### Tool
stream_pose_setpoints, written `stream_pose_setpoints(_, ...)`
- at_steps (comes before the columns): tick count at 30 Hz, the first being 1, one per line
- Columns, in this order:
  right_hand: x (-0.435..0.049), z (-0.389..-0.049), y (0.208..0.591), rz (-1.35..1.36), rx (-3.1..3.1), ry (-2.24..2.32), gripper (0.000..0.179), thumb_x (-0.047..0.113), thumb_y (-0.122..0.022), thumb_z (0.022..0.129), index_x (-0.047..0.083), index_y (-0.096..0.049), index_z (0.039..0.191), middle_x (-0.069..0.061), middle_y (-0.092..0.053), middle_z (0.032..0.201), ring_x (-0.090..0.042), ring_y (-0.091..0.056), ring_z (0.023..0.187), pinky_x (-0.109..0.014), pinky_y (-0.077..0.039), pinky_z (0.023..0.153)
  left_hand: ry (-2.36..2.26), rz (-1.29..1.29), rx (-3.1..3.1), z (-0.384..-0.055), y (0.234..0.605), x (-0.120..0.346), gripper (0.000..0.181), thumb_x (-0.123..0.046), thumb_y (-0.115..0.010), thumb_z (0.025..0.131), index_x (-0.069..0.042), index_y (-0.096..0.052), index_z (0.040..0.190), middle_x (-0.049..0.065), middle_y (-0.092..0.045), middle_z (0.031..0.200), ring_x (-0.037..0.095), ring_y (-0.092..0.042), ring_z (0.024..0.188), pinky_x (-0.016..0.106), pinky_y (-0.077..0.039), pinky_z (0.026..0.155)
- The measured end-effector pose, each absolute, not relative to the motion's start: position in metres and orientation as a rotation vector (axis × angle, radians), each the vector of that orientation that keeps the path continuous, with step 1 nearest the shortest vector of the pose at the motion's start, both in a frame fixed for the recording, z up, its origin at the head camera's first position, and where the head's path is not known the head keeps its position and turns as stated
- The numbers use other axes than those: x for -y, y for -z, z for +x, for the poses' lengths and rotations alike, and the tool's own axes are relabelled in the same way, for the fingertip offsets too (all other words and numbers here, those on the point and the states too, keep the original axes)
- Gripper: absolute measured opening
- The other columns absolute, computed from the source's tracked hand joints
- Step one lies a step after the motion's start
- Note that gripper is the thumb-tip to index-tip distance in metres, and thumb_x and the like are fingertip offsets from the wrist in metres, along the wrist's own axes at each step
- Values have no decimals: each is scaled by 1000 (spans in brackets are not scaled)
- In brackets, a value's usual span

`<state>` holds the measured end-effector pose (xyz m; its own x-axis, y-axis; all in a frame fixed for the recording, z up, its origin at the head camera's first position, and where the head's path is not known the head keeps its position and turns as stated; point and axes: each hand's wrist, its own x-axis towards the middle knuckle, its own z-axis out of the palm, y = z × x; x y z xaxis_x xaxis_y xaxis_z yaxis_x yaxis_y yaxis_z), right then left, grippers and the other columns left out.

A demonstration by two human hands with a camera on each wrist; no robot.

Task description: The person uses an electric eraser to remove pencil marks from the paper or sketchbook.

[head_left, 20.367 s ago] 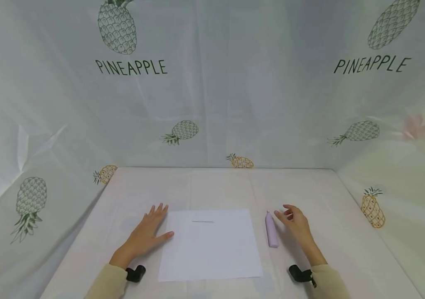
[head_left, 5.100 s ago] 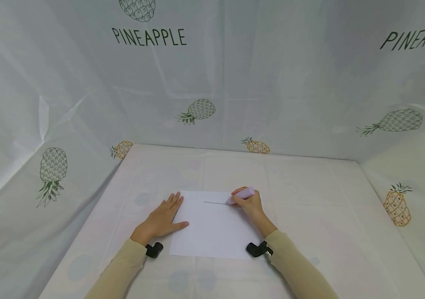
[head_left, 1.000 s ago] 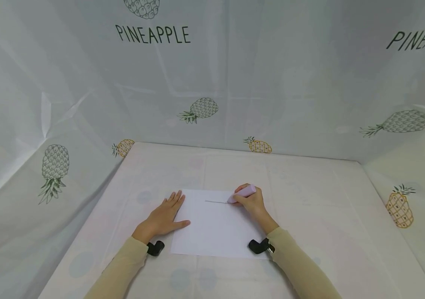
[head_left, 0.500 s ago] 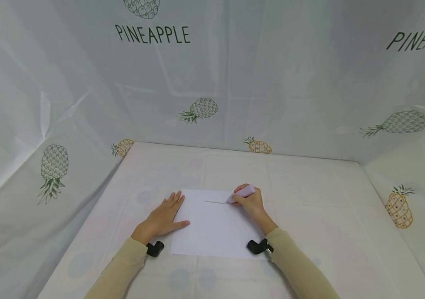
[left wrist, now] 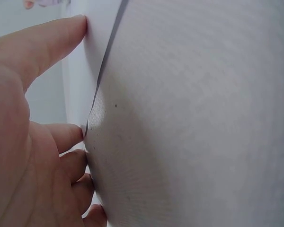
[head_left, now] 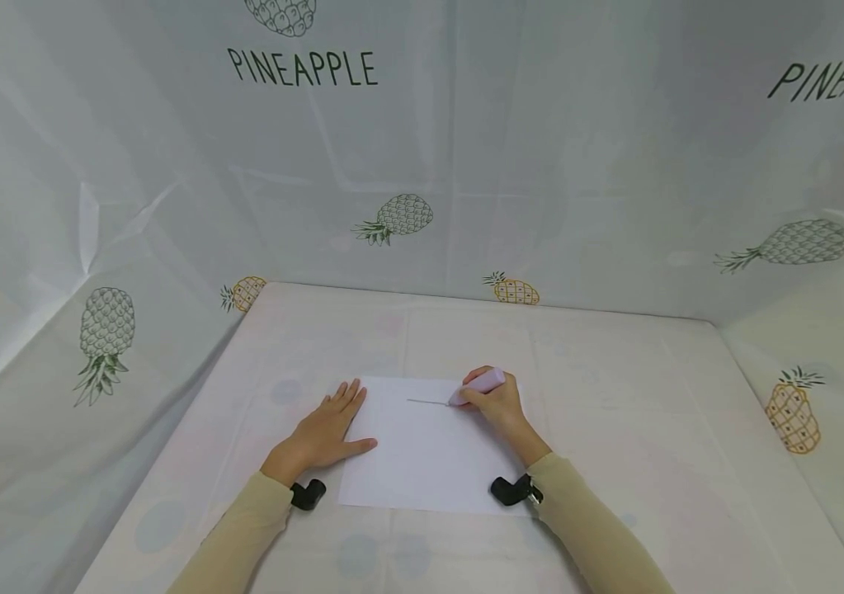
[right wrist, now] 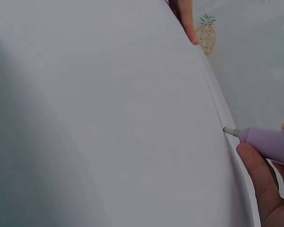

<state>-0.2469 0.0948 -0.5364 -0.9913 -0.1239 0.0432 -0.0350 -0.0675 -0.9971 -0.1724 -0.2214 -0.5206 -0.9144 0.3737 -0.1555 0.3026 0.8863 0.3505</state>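
Note:
A white sheet of paper (head_left: 422, 462) lies on the table. My left hand (head_left: 321, 435) rests on the sheet's left edge, fingers straight and thumb spread to the right. In the left wrist view its thumb (left wrist: 52, 45) touches the paper. My right hand (head_left: 499, 404) pinches a fat lavender pen-shaped tool (head_left: 484, 381), leaning with its rear end up to the right. Seen from the right wrist, the tool's narrow grey tip (right wrist: 231, 131) meets the paper. A thin dark line (head_left: 425, 402) runs across the upper paper from the left to this tip.
A pale spotted cloth covers the table (head_left: 615, 429). Behind it hangs a grey-white sheet with pineapple prints (head_left: 403, 214), which also closes off both sides. Black wrist devices (head_left: 308, 494) sit at both cuffs.
Some 20 seconds ago, the tool lay right of the paper and the right hand was empty. Over the last second the tip has shifted slightly left near the line's right end. The left hand stays put.

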Motion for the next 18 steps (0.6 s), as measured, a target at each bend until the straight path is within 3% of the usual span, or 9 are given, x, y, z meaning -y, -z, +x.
stream_pose_setpoints(6, -95, -248, 538, -175, -2105, 2255, 22, -18, -72, 73, -18, -63, 93, -13, -65, 81, -23, -67, 78, -39, -61, 65, -469, 516, -2837, -172, 521, 221, 95, -58, -59, 94, 2, -20, 157, 18, -10, 165, 37, -8, 151, 53, -15, 119)
stream_pose_setpoints(14, -94, -247, 540, -269, -2140, 2298, 17, -14, -72, 70, -5, -67, 83, -13, -65, 79, -20, -67, 75, -32, -60, 59, -463, 522, -2840, -173, 521, 222, 96, -59, -58, 94, 1, -19, 157, 18, -10, 165, 37, -8, 151, 53, -15, 119)
stream_pose_setpoints(18, -94, -246, 539, -260, -2137, 2294, 17, -15, -72, 71, -9, -66, 86, -14, -64, 81, -21, -66, 76, -34, -60, 59, -466, 528, -2847, -172, 522, 222, 97, -59, -59, 94, 2, -19, 157, 19, -11, 164, 38, -10, 150, 54, -17, 119)
